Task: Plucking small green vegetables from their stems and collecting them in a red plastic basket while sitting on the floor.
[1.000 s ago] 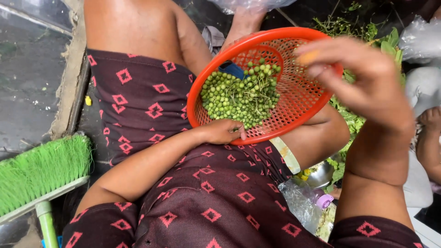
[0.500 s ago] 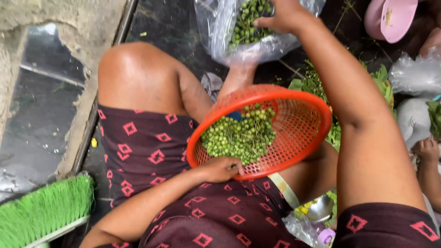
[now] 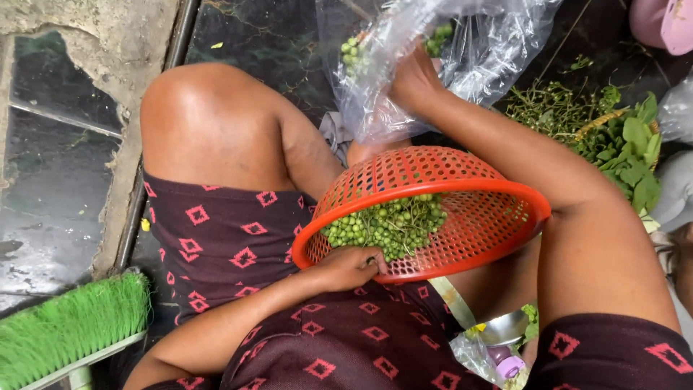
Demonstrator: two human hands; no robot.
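Observation:
An orange plastic mesh basket (image 3: pixel 498 217) rests on my lap, tilted toward me, with a heap of small green berries (image 3: pixel 390 225) on stems inside. My left hand (image 3: pixel 350 267) grips the basket's near rim. My right hand (image 3: pixel 413 81) reaches forward into a clear plastic bag (image 3: pixel 476 50) on the floor ahead; the bag holds more green berries (image 3: pixel 352 52), and the fingers are hidden by the film.
A pile of green leafy stems (image 3: pixel 613 137) lies to the right of the basket. A green-bristled brush (image 3: pixel 68 328) sits at lower left. A small steel bowl (image 3: pixel 505 328) and another bag lie by my right thigh. A pink object (image 3: pixel 664 25) is at top right.
My right hand has moved from above the basket forward into the clear bag. The view has tipped forward, and the left hand stays on the basket rim.

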